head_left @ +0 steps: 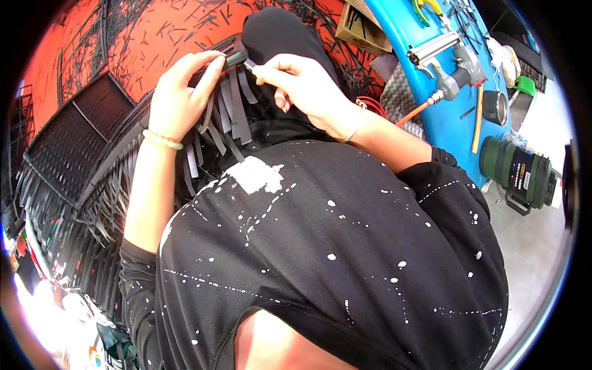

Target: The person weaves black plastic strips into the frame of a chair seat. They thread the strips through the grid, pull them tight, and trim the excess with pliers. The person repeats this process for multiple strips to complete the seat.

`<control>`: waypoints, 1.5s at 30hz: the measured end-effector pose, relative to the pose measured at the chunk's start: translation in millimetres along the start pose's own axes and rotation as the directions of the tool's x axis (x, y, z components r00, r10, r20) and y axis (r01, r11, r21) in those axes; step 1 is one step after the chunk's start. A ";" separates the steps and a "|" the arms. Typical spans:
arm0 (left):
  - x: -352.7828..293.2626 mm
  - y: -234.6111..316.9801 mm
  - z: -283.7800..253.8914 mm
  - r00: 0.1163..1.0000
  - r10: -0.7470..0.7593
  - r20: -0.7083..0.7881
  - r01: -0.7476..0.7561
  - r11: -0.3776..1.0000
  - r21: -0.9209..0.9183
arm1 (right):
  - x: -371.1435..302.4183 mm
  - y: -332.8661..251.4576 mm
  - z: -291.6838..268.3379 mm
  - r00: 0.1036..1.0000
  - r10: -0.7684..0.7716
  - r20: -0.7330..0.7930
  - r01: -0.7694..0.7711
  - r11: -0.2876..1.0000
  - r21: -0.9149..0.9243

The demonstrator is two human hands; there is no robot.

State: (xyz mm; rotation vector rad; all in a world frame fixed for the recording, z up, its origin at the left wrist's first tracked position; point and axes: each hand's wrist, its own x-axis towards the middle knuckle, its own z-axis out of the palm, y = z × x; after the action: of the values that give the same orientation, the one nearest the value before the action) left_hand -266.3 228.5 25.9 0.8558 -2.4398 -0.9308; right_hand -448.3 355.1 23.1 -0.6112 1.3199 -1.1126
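Observation:
A dark woven frame (75,145) of flat plastic strips lies along my left side, reaching up to my knee. At its far end my left hand (185,92) is closed, thumb and fingers pinching a dark strip-wrapped bar (235,59). Just right of it, my right hand (303,91) pinches the end of a short grey strip (249,65) against that bar. Several loose strip ends (227,111) hang below the bar, between my hands and my lap. My right fingertips are partly hidden behind the thumb.
Black strip offcuts litter the red floor covering (166,37). To the right stands a blue table (414,58) with an air staple gun (459,74), its orange hose (412,116), and green-and-yellow pliers (422,11). A cardboard box (362,29) and a dark green cylindrical container (513,171) are nearby.

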 end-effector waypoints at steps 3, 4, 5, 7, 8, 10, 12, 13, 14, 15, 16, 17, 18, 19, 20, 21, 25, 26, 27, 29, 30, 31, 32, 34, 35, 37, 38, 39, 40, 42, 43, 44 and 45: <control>-1.3 -3.2 1.5 0.998 -0.066 -0.018 0.064 0.992 -0.105 | 3.0 4.6 1.4 0.996 0.084 0.024 -0.084 0.996 0.023; -1.5 -3.0 0.4 0.997 -0.081 -0.011 0.079 0.990 -0.121 | 3.5 4.6 2.6 0.997 0.079 0.026 -0.080 0.996 0.027; -0.4 -3.0 0.0 0.996 -0.090 -0.001 0.089 0.986 -0.139 | 3.3 5.0 3.0 0.997 0.073 0.022 -0.073 0.997 0.030; 0.9 -2.9 0.6 0.993 -0.116 0.021 0.118 0.978 -0.171 | 1.5 6.0 4.2 0.998 0.059 0.002 -0.059 0.998 0.027; 0.4 -2.6 -0.1 0.990 -0.137 0.027 0.140 0.973 -0.181 | 1.6 5.6 5.3 0.999 0.052 -0.001 -0.052 0.998 0.024; 0.0 -0.6 -1.9 0.985 -0.167 0.038 0.171 0.965 -0.197 | 2.7 5.6 6.6 0.999 0.039 0.009 -0.039 0.999 0.024; 1.3 2.1 -1.5 0.983 -0.177 0.052 0.184 0.959 -0.214 | 3.3 6.2 7.3 1.000 0.023 -0.011 -0.023 0.999 0.028; 1.6 2.4 -1.4 0.981 -0.184 0.060 0.193 0.956 -0.222 | 3.9 6.3 8.2 0.999 0.014 -0.030 -0.013 0.999 0.032; 1.8 2.8 -1.8 0.979 -0.192 0.066 0.202 0.953 -0.227 | 4.8 6.0 9.2 0.999 0.004 -0.045 -0.002 0.999 0.036; 2.2 3.2 -2.1 0.977 -0.199 0.072 0.211 0.949 -0.232 | 5.5 6.2 9.6 0.999 0.001 -0.049 0.000 1.000 0.029; 2.6 3.1 -2.6 0.975 -0.210 0.078 0.222 0.944 -0.242 | 6.1 6.7 9.8 0.999 -0.002 -0.053 0.003 1.000 0.023; 2.3 2.3 -3.4 0.972 -0.219 0.089 0.235 0.939 -0.250 | 5.8 7.8 10.5 0.998 -0.004 -0.060 0.005 1.000 0.021; 2.0 1.3 -4.0 0.968 -0.229 0.101 0.247 0.934 -0.257 | 5.5 6.5 11.1 0.998 -0.004 -0.058 0.005 1.000 0.020; 1.3 -0.3 -4.0 0.969 -0.230 0.093 0.247 0.933 -0.261 | 5.2 3.6 11.6 0.998 -0.005 -0.055 0.006 1.000 0.019; 1.9 -2.5 -2.2 0.970 -0.226 0.092 0.243 0.933 -0.267 | 4.5 2.9 10.8 0.998 -0.005 -0.061 0.007 1.000 0.021; 3.3 -3.8 -1.1 0.971 -0.222 0.091 0.239 0.932 -0.273 | 4.5 4.1 10.6 0.997 -0.019 -0.073 0.020 1.000 0.011; 3.1 -3.0 -1.4 0.961 -0.258 0.099 0.276 0.919 -0.281 | 8.3 9.9 12.6 0.993 -0.056 -0.101 0.057 0.998 0.006; 2.8 -6.8 -0.5 0.965 -0.244 0.093 0.260 0.923 -0.284 | 8.3 10.4 12.5 0.993 -0.065 -0.099 0.067 0.998 0.012; 3.4 -7.2 -0.7 0.964 -0.248 0.101 0.267 0.920 -0.289 | 8.4 10.9 12.4 0.993 -0.074 -0.097 0.076 0.997 0.017; 4.0 -6.5 -1.7 0.960 -0.256 0.115 0.279 0.912 -0.299 | 10.3 13.0 12.5 0.990 -0.100 -0.096 0.103 0.994 0.033; 4.3 -7.7 -1.7 0.960 -0.250 0.122 0.276 0.909 -0.313 | 11.5 14.0 12.4 0.989 -0.113 -0.094 0.117 0.992 0.040; 4.8 -8.4 -1.5 0.955 -0.265 0.131 0.294 0.901 -0.319 | 12.4 14.5 12.3 0.988 -0.126 -0.093 0.130 0.990 0.047; 4.2 -8.8 -1.9 0.949 -0.284 0.137 0.314 0.892 -0.326 | 12.6 13.9 12.9 0.989 -0.117 -0.093 0.122 0.991 0.053; 3.1 -7.4 -2.4 0.944 -0.301 0.132 0.329 0.886 -0.327 | 12.6 12.1 13.6 0.991 -0.098 -0.093 0.105 0.992 0.066; 3.1 -6.2 -1.5 0.947 -0.296 0.127 0.322 0.890 -0.323 | 12.5 12.5 13.0 0.991 -0.097 -0.091 0.103 0.992 0.067; 2.8 -5.9 -0.4 0.944 -0.305 0.128 0.330 0.881 -0.338 | 12.0 13.4 11.2 0.992 -0.094 -0.084 0.100 0.992 0.071; 2.2 -6.4 -0.1 0.939 -0.319 0.131 0.345 0.869 -0.355 | 11.1 12.8 10.6 0.993 -0.092 -0.070 0.098 0.992 0.083; 1.5 -6.5 0.0 0.933 -0.333 0.135 0.359 0.856 -0.372 | 9.6 11.8 10.0 0.994 -0.091 -0.055 0.096 0.991 0.095; 0.9 -6.2 -0.2 0.933 -0.335 0.134 0.360 0.859 -0.365 | 8.4 11.5 9.2 0.995 -0.091 -0.040 0.095 0.990 0.108; 0.8 -6.6 -1.1 0.930 -0.342 0.138 0.368 0.860 -0.354 | 9.6 15.1 6.0 0.995 -0.098 -0.016 0.099 0.983 0.157; 1.2 -6.1 -1.8 0.928 -0.343 0.142 0.372 0.852 -0.368 | 10.3 16.3 5.1 0.995 -0.102 -0.004 0.101 0.978 0.182; 1.4 -5.3 -0.5 0.929 -0.341 0.147 0.371 0.846 -0.383 | 8.9 15.2 4.3 0.996 -0.086 0.011 0.083 0.983 0.166; 2.0 -4.8 1.0 0.929 -0.338 0.153 0.371 0.839 -0.398 | 7.1 11.9 3.7 0.997 -0.069 0.026 0.064 0.987 0.149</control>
State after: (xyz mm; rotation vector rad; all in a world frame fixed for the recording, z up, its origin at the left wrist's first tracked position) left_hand -266.4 224.8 22.1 1.1414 -2.0410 -1.5822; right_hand -442.2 352.7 10.4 -0.5636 1.1859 -1.2390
